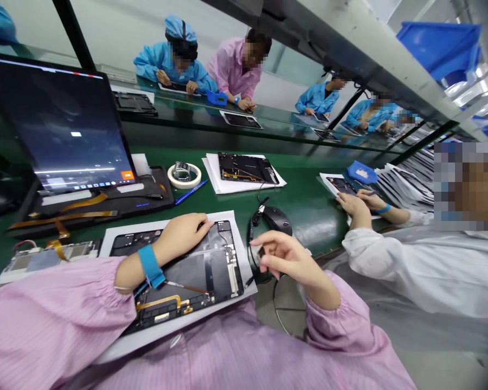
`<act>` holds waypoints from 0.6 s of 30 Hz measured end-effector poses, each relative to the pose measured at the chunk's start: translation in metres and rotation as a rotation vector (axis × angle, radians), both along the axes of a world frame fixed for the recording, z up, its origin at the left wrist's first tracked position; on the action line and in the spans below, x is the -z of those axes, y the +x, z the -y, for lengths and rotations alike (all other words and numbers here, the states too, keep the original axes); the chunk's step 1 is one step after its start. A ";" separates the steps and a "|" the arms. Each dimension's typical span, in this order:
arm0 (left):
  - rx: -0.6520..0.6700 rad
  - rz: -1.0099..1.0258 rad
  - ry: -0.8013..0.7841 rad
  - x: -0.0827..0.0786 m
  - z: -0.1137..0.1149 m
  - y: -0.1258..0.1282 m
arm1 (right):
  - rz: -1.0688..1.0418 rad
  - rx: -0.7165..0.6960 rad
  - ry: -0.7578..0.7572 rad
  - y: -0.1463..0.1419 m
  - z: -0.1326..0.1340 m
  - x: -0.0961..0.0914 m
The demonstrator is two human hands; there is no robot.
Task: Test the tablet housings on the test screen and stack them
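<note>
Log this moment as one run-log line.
left hand: on open tablet, on white paper | right hand: raised near black computer mouse

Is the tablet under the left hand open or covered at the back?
Open: the tablet shows exposed ribbon cables and small boards beside the left hand.

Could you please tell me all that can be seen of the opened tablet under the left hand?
The opened tablet lies flat with its inside exposed: dark panels, a gold flex ribbon, and a small circuit board with thin wires. The panels look like black film or metal, though this is hard to tell. It rests on a white paper sheet, and the left hand lies on its upper part.
</note>
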State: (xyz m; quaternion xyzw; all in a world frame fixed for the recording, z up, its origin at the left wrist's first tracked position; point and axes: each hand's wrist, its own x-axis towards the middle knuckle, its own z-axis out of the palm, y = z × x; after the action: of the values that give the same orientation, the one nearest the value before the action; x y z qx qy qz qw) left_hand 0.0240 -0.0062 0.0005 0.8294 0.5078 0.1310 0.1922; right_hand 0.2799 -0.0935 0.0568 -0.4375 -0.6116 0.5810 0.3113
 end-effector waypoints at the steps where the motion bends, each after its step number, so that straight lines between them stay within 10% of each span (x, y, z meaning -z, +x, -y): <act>1: 0.001 0.000 -0.001 0.001 0.000 0.000 | 0.041 0.029 -0.055 -0.005 -0.002 0.006; 18: 0.000 0.021 -0.004 0.001 0.000 0.000 | 0.328 0.173 0.041 -0.027 -0.010 0.052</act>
State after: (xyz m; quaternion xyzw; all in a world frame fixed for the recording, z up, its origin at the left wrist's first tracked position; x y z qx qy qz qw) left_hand 0.0240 -0.0060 -0.0005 0.8276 0.5061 0.1388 0.1991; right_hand 0.2533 -0.0838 0.0052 -0.5710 -0.6260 0.4602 0.2649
